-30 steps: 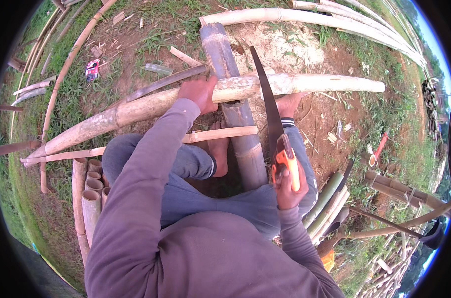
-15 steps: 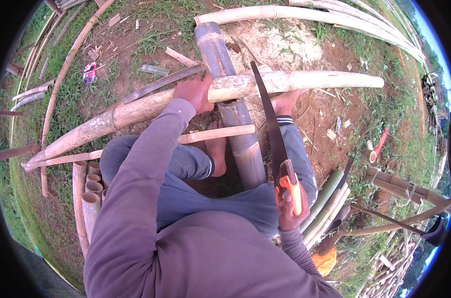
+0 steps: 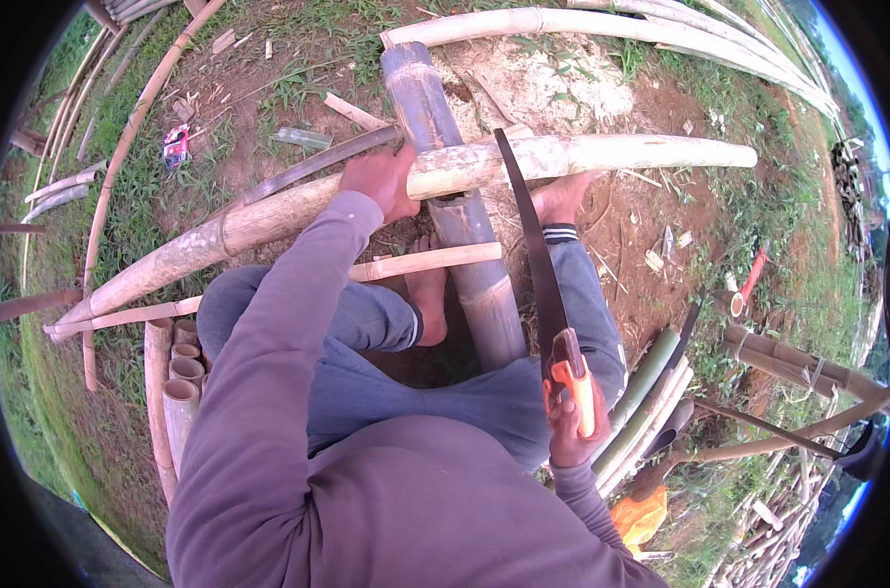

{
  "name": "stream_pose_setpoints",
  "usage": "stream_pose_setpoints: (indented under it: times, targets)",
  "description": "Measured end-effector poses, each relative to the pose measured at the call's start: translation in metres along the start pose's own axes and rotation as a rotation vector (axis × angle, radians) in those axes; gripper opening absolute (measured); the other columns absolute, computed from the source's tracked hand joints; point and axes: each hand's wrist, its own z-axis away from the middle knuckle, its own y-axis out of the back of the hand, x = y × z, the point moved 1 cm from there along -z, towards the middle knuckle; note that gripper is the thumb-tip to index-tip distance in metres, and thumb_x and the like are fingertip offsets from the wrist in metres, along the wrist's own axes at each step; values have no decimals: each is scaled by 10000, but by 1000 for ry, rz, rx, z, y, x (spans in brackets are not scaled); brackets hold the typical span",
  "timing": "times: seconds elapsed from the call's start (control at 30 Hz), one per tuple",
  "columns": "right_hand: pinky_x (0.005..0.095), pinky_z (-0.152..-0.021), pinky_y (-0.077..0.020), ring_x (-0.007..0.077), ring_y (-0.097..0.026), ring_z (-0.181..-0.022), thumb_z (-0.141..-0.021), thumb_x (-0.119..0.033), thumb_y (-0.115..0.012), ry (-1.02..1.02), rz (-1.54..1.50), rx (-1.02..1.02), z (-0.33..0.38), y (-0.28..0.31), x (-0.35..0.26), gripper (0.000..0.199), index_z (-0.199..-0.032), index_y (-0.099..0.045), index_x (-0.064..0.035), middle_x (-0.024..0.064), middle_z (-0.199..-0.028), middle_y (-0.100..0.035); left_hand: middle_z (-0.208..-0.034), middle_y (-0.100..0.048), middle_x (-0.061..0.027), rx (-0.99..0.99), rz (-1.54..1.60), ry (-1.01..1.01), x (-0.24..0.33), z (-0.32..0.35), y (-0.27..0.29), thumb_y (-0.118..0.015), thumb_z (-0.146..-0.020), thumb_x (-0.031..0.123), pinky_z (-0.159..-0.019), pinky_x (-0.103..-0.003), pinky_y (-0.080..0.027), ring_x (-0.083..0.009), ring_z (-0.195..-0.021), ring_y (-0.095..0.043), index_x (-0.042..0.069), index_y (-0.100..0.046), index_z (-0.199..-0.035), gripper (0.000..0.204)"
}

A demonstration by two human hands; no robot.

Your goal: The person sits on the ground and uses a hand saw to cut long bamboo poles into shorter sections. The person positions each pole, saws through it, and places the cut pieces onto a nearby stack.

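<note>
My left hand (image 3: pixel 381 183) is wrapped over a long, pale bamboo pole (image 3: pixel 298 206) and grips it. The pole lies across a thick, dark bamboo log (image 3: pixel 479 284) with a notch beneath the crossing. In my right hand (image 3: pixel 574 423) is a handsaw (image 3: pixel 541 265), held by its orange handle. Its dark blade points away from me and crosses the pole just right of the log. Whether the teeth are in a cut cannot be made out. A split bamboo strip (image 3: pixel 425 263) lies nearer to me, across the log.
Upright cut bamboo tubes (image 3: pixel 180 397) stand by my left knee. Bamboo pieces (image 3: pixel 650 412) lie beside my right leg, close to the saw hand. A red-handled tool (image 3: pixel 753 276) rests on the ground at the right. Long poles (image 3: pixel 601 22) cross the far side, near pale sawdust (image 3: pixel 582 83).
The saw and my right hand have drawn back slightly toward me. My left hand still grips the pole, with only a tiny shift.
</note>
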Motion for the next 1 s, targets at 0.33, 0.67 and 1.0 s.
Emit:
stream_pose_setpoints:
  times: [0.33, 0.67, 1.0]
  targets:
    - [309, -883, -583, 162, -719, -1020, -1039, -100, -724, 24, 20, -2, -121, -66, 17, 355, -1352, -680, 62, 145, -1221, -751, -1178, -746, -219, 0, 2, -17, 2, -5, 10, -907, -713, 482, -952, -538, -563, -438, -1104, -719, 112, -603, -1290, 750]
    - [354, -933, -602, 223, -713, -1156, -1055, -152, -716, 107, 118, 16, -85, -42, 23, 419, -1376, -638, 105, 182, -1253, -745, -1168, -744, -214, -29, 3, -4, -1, -5, -4, -906, -699, 480, -967, -542, -559, -428, -1109, -722, 130, -592, -1386, 832]
    - [249, -737, -534, 60, -632, -840, -1038, -77, -725, 12, -308, -190, -161, -103, 25, 230, -1234, -633, 3, 26, -964, -686, -1220, -737, -209, 11, 26, -19, -3, -4, 3, -926, -696, 475, -1009, -545, -537, -443, -1131, -714, 103, -587, -1380, 850]
